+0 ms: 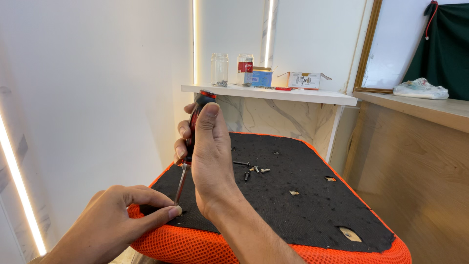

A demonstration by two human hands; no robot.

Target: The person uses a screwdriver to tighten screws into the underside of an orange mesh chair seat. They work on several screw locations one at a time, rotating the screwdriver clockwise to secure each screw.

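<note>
Black fabric (303,205) covers the upturned orange seat (195,247). Our right hand (207,146) clenches the screwdriver (190,142) upright at the near-left corner; left hand (127,215) pinches its tip. Risk: the tip may slip and jab our fingers. Loose screws (254,169) could roll off.

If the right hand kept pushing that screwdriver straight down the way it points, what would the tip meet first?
Probably the black fabric underside of the orange seat cushion, right by the left hand's fingertips; whether a screw sits beneath the tip is hidden.
</note>
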